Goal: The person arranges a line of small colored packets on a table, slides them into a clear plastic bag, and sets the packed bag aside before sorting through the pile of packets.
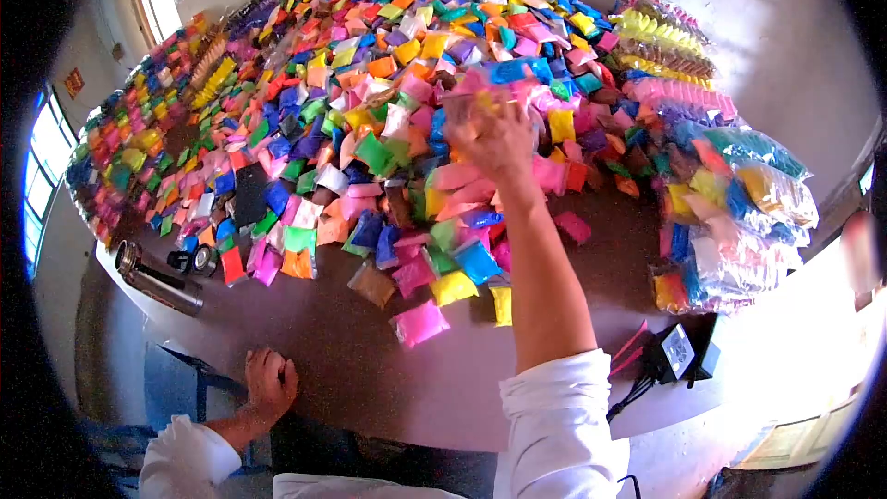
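My right hand reaches far forward over a big heap of small, bright-coloured plastic packets. Motion blurs its fingers. A blue packet and a blurred pink packet show right by the fingertips, but whether they are gripped is unclear. Near the front edge of the table, my left hand rests with its fingers curled in, and nothing shows in it. Between the hands lie a loose pink packet, a yellow packet and a brown packet.
Larger clear bags of packets are stacked at the right. A metal flask lies at the left edge, beside a dark round object. A black device with cables sits front right. A blue chair stands left.
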`<state>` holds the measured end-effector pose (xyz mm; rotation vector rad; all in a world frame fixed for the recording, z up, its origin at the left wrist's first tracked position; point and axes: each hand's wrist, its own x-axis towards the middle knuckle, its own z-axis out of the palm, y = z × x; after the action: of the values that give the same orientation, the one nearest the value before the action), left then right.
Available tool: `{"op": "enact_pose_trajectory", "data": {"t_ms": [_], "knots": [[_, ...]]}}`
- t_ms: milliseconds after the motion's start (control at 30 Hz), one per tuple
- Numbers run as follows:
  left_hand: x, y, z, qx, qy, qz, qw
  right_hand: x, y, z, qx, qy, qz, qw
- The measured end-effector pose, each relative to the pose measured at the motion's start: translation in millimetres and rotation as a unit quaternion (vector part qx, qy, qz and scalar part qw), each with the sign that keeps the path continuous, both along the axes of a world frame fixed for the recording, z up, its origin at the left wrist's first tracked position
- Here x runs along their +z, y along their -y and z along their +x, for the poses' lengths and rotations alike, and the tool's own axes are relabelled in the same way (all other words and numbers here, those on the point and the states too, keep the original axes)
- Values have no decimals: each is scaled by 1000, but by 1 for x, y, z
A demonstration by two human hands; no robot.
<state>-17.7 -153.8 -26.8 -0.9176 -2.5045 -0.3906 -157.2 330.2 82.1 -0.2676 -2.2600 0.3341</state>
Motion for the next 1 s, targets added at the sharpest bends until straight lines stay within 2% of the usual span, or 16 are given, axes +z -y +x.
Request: {"op": "enact_pose_trajectory", "data": {"t_ms": [100,133,200,233,300,333,367,433,467,533,600,700,733,833,900,1000], "knots": [[6,0,4,20,40,-1,999,-10,27,14,185,58,-25,981],[6,-1,4,24,39,-1,999,-2,34,28,203,41,-65,976],[0,0,3,28,37,15,999,-5,29,53,245,-49,-246,936],[1,2,3,26,33,31,999,1,28,72,241,-59,-327,912],[5,-1,5,54,42,27,997,-5,6,98,180,-15,-339,923],[3,-1,5,53,43,34,997,21,13,126,160,35,-302,939],[1,1,4,51,43,41,997,18,9,137,123,40,-185,974],[-1,3,3,41,20,46,998,1,15,157,59,119,-88,987],[-1,4,2,34,21,38,998,-17,22,166,75,110,-38,990],[-7,6,-1,27,31,36,999,-49,46,189,89,204,-66,973],[-5,4,1,27,31,41,998,-46,95,210,91,307,-101,942],[2,1,1,33,29,41,998,-50,148,213,82,347,-47,933],[3,1,3,35,30,37,998,-58,152,207,87,347,-46,933],[6,-1,2,32,16,52,998,-84,145,176,77,191,39,978],[9,-1,2,52,27,44,997,-104,118,139,-36,102,185,977],[11,2,3,41,48,21,998,-75,78,112,-77,64,87,991]]}}
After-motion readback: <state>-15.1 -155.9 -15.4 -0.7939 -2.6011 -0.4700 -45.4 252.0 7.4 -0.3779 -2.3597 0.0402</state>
